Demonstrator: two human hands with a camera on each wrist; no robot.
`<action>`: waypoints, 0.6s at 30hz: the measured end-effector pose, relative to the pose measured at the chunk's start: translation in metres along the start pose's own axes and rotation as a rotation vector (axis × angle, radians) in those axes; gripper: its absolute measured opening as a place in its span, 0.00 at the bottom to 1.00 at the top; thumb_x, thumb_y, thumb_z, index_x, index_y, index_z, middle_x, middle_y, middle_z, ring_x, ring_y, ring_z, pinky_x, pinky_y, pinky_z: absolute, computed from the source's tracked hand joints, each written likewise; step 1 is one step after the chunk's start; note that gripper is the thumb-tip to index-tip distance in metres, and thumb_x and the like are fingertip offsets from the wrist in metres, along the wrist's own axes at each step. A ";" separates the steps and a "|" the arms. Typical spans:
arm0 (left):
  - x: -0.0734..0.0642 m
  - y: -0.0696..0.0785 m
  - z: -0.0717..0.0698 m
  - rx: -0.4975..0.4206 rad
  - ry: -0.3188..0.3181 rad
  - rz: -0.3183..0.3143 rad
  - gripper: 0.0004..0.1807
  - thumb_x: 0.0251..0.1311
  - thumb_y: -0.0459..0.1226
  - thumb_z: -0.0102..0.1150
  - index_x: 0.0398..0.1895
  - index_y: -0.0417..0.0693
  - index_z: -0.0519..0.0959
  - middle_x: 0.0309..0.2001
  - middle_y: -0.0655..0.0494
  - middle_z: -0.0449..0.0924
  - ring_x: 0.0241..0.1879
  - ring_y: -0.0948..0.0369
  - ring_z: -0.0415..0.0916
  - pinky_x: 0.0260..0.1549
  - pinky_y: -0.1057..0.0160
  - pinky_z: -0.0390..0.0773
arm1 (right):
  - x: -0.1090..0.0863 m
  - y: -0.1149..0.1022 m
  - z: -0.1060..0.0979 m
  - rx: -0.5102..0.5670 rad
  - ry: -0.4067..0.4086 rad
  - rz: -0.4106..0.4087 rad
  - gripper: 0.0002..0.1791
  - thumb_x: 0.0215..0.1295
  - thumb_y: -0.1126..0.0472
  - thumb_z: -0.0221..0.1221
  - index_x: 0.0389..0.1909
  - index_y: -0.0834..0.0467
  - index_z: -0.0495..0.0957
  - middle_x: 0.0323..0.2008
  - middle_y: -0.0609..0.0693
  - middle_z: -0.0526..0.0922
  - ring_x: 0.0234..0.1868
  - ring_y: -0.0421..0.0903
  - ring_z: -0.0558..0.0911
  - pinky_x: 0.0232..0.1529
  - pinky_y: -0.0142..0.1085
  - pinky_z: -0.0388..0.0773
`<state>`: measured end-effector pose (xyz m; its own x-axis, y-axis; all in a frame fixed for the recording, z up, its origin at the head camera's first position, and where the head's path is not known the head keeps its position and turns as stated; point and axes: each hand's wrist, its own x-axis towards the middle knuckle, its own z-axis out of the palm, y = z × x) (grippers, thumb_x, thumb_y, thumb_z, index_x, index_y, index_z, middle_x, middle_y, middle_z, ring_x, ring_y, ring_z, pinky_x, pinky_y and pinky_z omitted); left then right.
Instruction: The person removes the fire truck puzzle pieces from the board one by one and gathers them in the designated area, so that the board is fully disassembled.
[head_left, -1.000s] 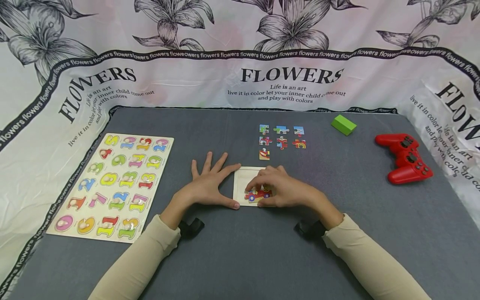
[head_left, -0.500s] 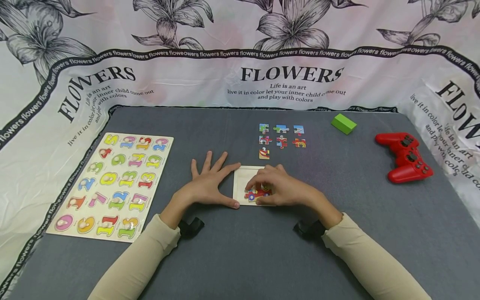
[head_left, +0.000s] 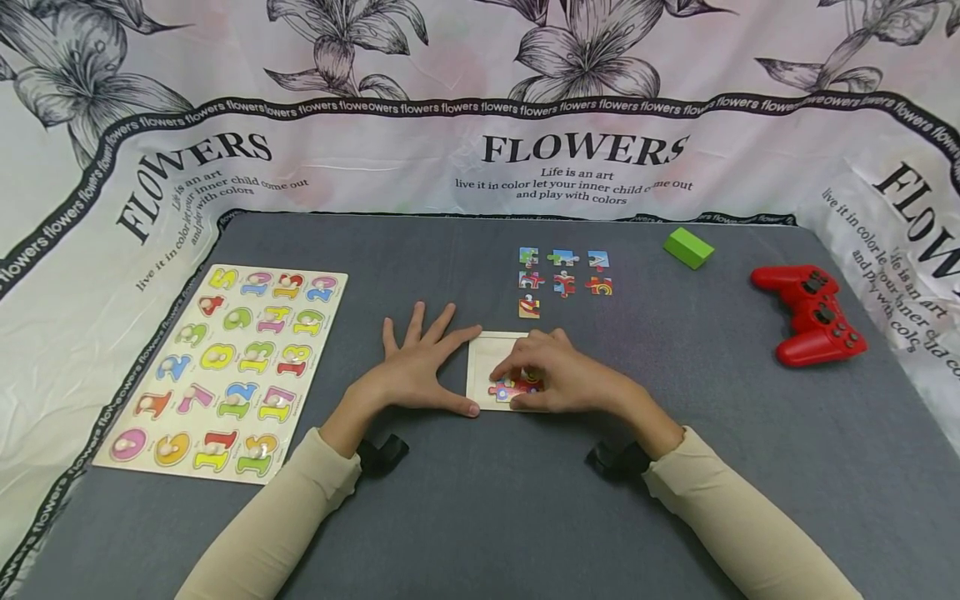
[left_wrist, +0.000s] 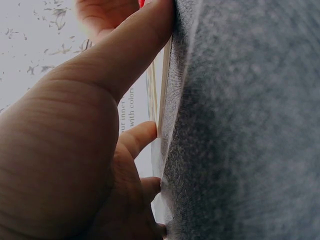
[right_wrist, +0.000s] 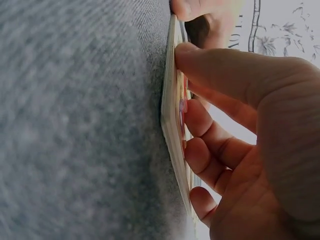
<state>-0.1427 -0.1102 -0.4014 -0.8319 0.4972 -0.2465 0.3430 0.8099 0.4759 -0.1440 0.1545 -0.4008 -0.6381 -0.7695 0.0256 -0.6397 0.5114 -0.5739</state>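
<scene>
A small pale wooden puzzle tray (head_left: 480, 367) lies flat on the grey cloth between both hands. My left hand (head_left: 411, 367) is spread beside it, with thumb and index fingertip at its left edge. Over the tray's right part bends my right hand (head_left: 566, 375), its fingers curled and its thumb near the front rim. Between thumb and fingers it holds a jigsaw piece (head_left: 512, 390) with a red and yellow vehicle picture, low in the tray. In the right wrist view the fingertips (right_wrist: 197, 155) rest on coloured pieces inside the rim. The hand hides much of the tray's right side.
Several loose jigsaw pieces (head_left: 563, 284) lie in rows behind the tray. A number puzzle board (head_left: 243, 312) is at left. A green block (head_left: 687, 248) and a red game controller (head_left: 810, 317) lie at right. A flower-printed cloth (head_left: 375, 167) hangs behind.
The jigsaw piece under the right hand has slid slightly left in the tray, the right thumb moving with it. My left hand stays in place.
</scene>
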 end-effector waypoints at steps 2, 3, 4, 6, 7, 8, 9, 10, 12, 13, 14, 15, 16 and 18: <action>0.001 0.000 0.000 0.002 -0.002 -0.003 0.61 0.43 0.68 0.73 0.81 0.71 0.53 0.85 0.52 0.31 0.80 0.39 0.15 0.66 0.23 0.18 | 0.000 0.000 -0.001 -0.006 -0.010 -0.005 0.21 0.56 0.57 0.75 0.53 0.46 0.86 0.36 0.41 0.81 0.39 0.39 0.70 0.43 0.40 0.55; 0.001 0.000 0.001 0.002 -0.002 -0.004 0.61 0.44 0.68 0.73 0.81 0.71 0.53 0.85 0.52 0.31 0.80 0.39 0.15 0.66 0.23 0.18 | -0.001 0.000 -0.002 -0.005 -0.017 -0.007 0.22 0.57 0.57 0.74 0.53 0.46 0.86 0.36 0.41 0.81 0.40 0.39 0.70 0.43 0.40 0.55; 0.001 -0.001 0.001 0.003 -0.003 -0.006 0.61 0.44 0.68 0.73 0.81 0.72 0.53 0.85 0.52 0.31 0.80 0.40 0.15 0.66 0.23 0.18 | -0.001 0.001 -0.003 -0.001 -0.022 -0.008 0.21 0.58 0.58 0.73 0.54 0.47 0.86 0.36 0.41 0.81 0.40 0.40 0.69 0.43 0.40 0.55; 0.001 -0.001 0.001 0.001 -0.003 -0.007 0.61 0.44 0.68 0.73 0.81 0.71 0.53 0.85 0.52 0.31 0.80 0.40 0.15 0.66 0.23 0.18 | -0.003 0.002 -0.004 0.008 -0.034 -0.011 0.20 0.61 0.61 0.69 0.55 0.47 0.86 0.37 0.41 0.81 0.39 0.40 0.69 0.42 0.40 0.54; 0.002 -0.001 0.001 0.000 -0.002 -0.006 0.61 0.44 0.68 0.73 0.81 0.71 0.53 0.85 0.52 0.31 0.80 0.39 0.15 0.66 0.23 0.18 | -0.003 0.003 -0.005 0.013 -0.039 -0.012 0.20 0.62 0.63 0.67 0.55 0.47 0.85 0.37 0.41 0.80 0.39 0.41 0.68 0.42 0.40 0.54; 0.002 -0.001 0.001 0.000 -0.001 -0.005 0.61 0.44 0.68 0.73 0.81 0.71 0.53 0.85 0.52 0.31 0.80 0.39 0.15 0.66 0.23 0.18 | -0.004 0.003 -0.006 0.017 -0.044 -0.012 0.21 0.62 0.65 0.65 0.56 0.47 0.85 0.37 0.41 0.80 0.39 0.41 0.68 0.41 0.40 0.54; 0.002 -0.001 0.001 0.000 0.000 -0.004 0.61 0.44 0.68 0.73 0.81 0.71 0.53 0.85 0.52 0.31 0.80 0.39 0.15 0.66 0.23 0.18 | -0.005 0.003 -0.007 0.023 -0.047 -0.012 0.22 0.62 0.67 0.63 0.56 0.47 0.85 0.37 0.41 0.80 0.38 0.41 0.67 0.41 0.41 0.54; 0.002 -0.002 0.002 -0.001 0.000 -0.004 0.61 0.44 0.68 0.73 0.81 0.71 0.53 0.85 0.52 0.31 0.80 0.39 0.15 0.66 0.23 0.18 | -0.005 0.004 -0.007 0.025 -0.050 -0.013 0.23 0.61 0.68 0.62 0.56 0.46 0.85 0.37 0.42 0.80 0.38 0.42 0.67 0.41 0.41 0.54; 0.002 -0.002 0.001 -0.002 0.001 -0.004 0.61 0.44 0.68 0.73 0.81 0.72 0.53 0.85 0.52 0.31 0.80 0.39 0.15 0.66 0.23 0.18 | -0.006 0.004 -0.008 0.023 -0.057 -0.017 0.24 0.61 0.68 0.61 0.57 0.46 0.85 0.37 0.42 0.79 0.38 0.42 0.67 0.41 0.41 0.53; 0.002 -0.002 0.001 -0.002 0.001 -0.004 0.61 0.44 0.68 0.73 0.81 0.72 0.53 0.85 0.52 0.31 0.80 0.39 0.15 0.66 0.23 0.18 | -0.005 0.004 -0.008 0.019 -0.060 -0.018 0.24 0.61 0.68 0.61 0.57 0.46 0.85 0.37 0.42 0.79 0.38 0.42 0.67 0.41 0.40 0.53; 0.002 -0.002 0.001 -0.002 0.001 -0.005 0.61 0.44 0.68 0.73 0.81 0.72 0.53 0.85 0.52 0.31 0.80 0.39 0.15 0.66 0.23 0.18 | -0.005 0.003 -0.008 0.016 -0.062 -0.018 0.24 0.61 0.67 0.62 0.57 0.46 0.84 0.37 0.42 0.79 0.38 0.42 0.67 0.41 0.40 0.54; 0.002 -0.002 0.001 -0.002 0.001 -0.006 0.61 0.44 0.68 0.73 0.81 0.72 0.53 0.85 0.52 0.31 0.80 0.39 0.15 0.66 0.23 0.18 | -0.005 0.003 -0.008 0.014 -0.062 -0.020 0.23 0.61 0.67 0.63 0.57 0.46 0.84 0.38 0.42 0.80 0.39 0.42 0.67 0.42 0.40 0.54; 0.002 -0.002 0.001 -0.002 0.001 -0.007 0.61 0.44 0.68 0.73 0.81 0.72 0.53 0.85 0.52 0.31 0.80 0.39 0.15 0.66 0.23 0.18 | -0.005 0.004 -0.008 0.014 -0.061 -0.021 0.23 0.61 0.67 0.63 0.56 0.46 0.84 0.39 0.42 0.80 0.39 0.42 0.67 0.42 0.40 0.54; 0.002 -0.001 0.001 -0.002 0.000 -0.009 0.61 0.43 0.68 0.73 0.81 0.72 0.53 0.85 0.52 0.31 0.80 0.39 0.16 0.66 0.23 0.18 | -0.005 0.005 -0.007 0.015 -0.057 -0.025 0.22 0.62 0.66 0.64 0.56 0.45 0.84 0.40 0.41 0.80 0.40 0.41 0.68 0.42 0.40 0.54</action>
<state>-0.1444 -0.1101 -0.4032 -0.8349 0.4901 -0.2504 0.3347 0.8133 0.4759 -0.1467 0.1635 -0.3978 -0.5963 -0.8028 -0.0065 -0.6483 0.4863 -0.5859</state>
